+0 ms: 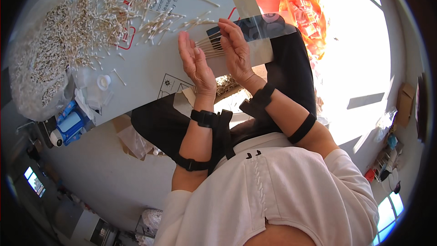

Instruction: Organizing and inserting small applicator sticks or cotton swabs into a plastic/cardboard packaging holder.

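Between my two hands lies a small bundle of cotton swabs [210, 46], their sticks running roughly side by side across the gap. The palm of my left hand [195, 66] is against one end, its fingers extended upward. My right hand [236, 50] is at the other end, fingers bent slightly over the swabs. Both hands are over the near edge of a grey printed board or tabletop [141, 75]. Loose cotton swabs [157, 25] are scattered just beyond my left hand. Farther left, a large heap of swabs [82, 16] spills from a clear plastic bag [27, 77].
A transparent plastic piece [282, 31] sits by the right edge, over my dark-trousered leg. Beyond it is an orange bag [302, 13] of small packs. A white round cap [104, 82] and a blue-and-white package [70, 125] are at left. Below my hands, an open box [225, 86] contains sticks.
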### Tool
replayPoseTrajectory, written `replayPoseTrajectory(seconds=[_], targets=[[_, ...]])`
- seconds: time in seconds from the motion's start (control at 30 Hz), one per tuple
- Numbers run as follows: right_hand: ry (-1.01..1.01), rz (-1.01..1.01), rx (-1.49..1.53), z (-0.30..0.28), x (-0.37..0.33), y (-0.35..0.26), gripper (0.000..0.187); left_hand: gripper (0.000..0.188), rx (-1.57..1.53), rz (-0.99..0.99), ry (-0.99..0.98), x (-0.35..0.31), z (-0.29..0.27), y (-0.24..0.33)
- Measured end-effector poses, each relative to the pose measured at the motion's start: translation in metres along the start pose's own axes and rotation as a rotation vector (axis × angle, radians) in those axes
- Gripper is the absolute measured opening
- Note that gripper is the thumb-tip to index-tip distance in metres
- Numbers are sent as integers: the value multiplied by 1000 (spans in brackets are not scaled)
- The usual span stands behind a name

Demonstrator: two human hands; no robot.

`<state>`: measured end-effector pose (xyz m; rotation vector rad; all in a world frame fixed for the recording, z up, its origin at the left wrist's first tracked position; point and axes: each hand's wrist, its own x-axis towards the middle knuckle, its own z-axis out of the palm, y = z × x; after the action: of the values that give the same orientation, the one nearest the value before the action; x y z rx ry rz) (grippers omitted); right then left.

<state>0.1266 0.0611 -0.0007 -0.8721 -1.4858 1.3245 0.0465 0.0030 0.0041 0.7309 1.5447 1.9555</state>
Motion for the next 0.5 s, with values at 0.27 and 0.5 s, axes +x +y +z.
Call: replayPoseTrajectory(seconds=[0.27, 0.5], targets=[[-92, 81, -49, -26, 4, -6, 24, 34, 633, 275, -67, 3, -38, 9], [-309, -216, -496, -34, 6, -7, 13, 26, 991, 469, -244, 9, -41, 12]])
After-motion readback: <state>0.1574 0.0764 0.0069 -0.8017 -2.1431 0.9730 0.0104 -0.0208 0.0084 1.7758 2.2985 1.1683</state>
